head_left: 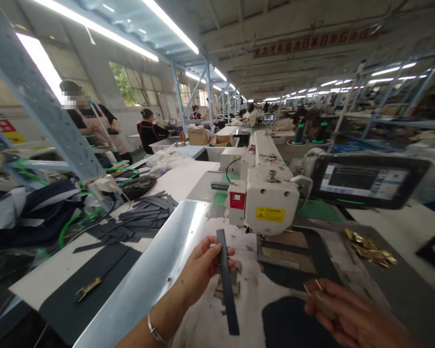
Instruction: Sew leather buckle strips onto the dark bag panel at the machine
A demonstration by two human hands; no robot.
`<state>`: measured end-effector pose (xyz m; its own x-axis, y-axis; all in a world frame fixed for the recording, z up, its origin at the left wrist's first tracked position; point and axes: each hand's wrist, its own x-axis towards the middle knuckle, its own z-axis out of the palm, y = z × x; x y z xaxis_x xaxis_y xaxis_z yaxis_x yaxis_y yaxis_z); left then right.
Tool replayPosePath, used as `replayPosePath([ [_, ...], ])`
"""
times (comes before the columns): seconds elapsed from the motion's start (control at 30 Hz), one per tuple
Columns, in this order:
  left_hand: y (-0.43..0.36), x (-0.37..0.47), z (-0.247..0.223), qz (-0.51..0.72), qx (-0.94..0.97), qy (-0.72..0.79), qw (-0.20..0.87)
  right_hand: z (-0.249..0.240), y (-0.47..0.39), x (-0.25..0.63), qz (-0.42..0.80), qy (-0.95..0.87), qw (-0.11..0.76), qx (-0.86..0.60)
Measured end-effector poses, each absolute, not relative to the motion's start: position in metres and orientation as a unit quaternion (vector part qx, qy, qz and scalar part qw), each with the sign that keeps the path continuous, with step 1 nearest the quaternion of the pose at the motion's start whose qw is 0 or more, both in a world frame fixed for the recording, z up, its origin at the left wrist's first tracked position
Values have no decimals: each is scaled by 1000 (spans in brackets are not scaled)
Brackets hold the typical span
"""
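My left hand (212,253) pinches a dark grey strip (227,290) near its upper end; the strip hangs down over the machine's pale work surface. At the lower right, my right hand (333,307) is closed on a gold metal buckle (318,287), partly hidden by the fingers and slightly blurred. Between and beyond the hands stands a white sewing machine (271,198). Under its head a metal clamp frame (279,258) lies over a dark panel (317,241). Another dark panel (284,321) rests in front, between my hands.
Several gold buckles (371,249) are piled at the right, below a control screen (369,179). On the left, dark strips (141,217) lie heaped near a panel with one gold buckle (89,288). A shiny metal plate (159,261) slopes beside my left arm. Co-workers (152,130) are further back.
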<state>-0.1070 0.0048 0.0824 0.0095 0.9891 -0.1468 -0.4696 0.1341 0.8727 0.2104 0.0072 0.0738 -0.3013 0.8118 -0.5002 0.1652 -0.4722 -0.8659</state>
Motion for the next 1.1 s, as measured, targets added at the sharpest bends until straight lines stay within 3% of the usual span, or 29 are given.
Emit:
replayPosePath([
  [0.13,3,-79,83,515,404,408,636,88,5,199,690,-480,256,-478],
  [0.2,2,-65,87,457,507,441,583,90,6,195,694,-479,271,-465],
  [0.4,0,-12,94,355,804,436,191,89,10,197,661,-502,276,-485],
  [0.53,5,23,82,252,884,390,54,82,8,199,534,-621,276,-502],
  [0.63,12,41,74,228,888,396,52,76,5,199,375,-725,290,-499],
  [0.77,29,54,62,255,861,434,76,73,21,212,303,-741,263,-539],
  [0.9,51,54,40,247,876,412,29,66,73,239,322,-716,216,-580],
  [1.1,82,48,7,178,863,470,49,34,134,251,398,-657,208,-606],
])
